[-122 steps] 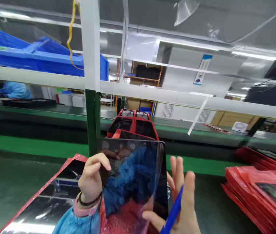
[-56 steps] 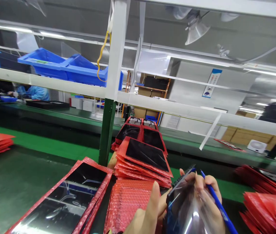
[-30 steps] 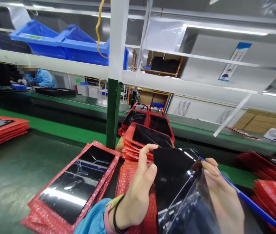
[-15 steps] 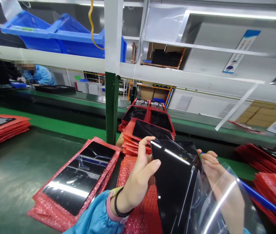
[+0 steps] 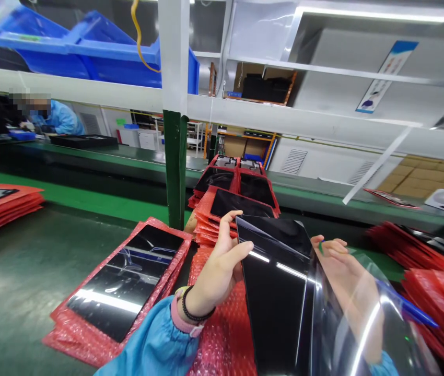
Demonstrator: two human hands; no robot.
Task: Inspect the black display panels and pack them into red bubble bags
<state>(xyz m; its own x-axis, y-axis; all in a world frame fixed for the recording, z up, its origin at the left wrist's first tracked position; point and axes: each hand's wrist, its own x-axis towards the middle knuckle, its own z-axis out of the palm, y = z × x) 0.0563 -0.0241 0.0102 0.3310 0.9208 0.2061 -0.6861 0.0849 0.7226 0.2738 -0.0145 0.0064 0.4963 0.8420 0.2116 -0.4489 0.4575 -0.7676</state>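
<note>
My left hand (image 5: 222,263) grips the left edge of a glossy black screen panel (image 5: 277,308), thumb on its front face and fingers behind. The panel is tilted up above a stack of red bubble-wrap bags (image 5: 225,334). At the panel's right side, my right hand (image 5: 341,266) is closed on clear protective film (image 5: 363,324), with a small green tab (image 5: 320,248) at the fingertips. The film bows out to the right, in front of my right wrist. A blue stick (image 5: 413,309) slants out behind it; whether that hand holds it too is unclear.
Left of my arm, another black screen (image 5: 128,282) lies on red bubble wrap. More stacked screens (image 5: 241,202) stand ahead, and red bags (image 5: 441,297) at right. A green-and-white post (image 5: 175,167) rises behind. Blue bins (image 5: 84,52) sit overhead. A person in blue (image 5: 61,119) sits far left.
The view has shifted slightly, so the surroundings sit a little further left and up. The panel has changed tilt slightly, and my right hand has moved a little with the film.
</note>
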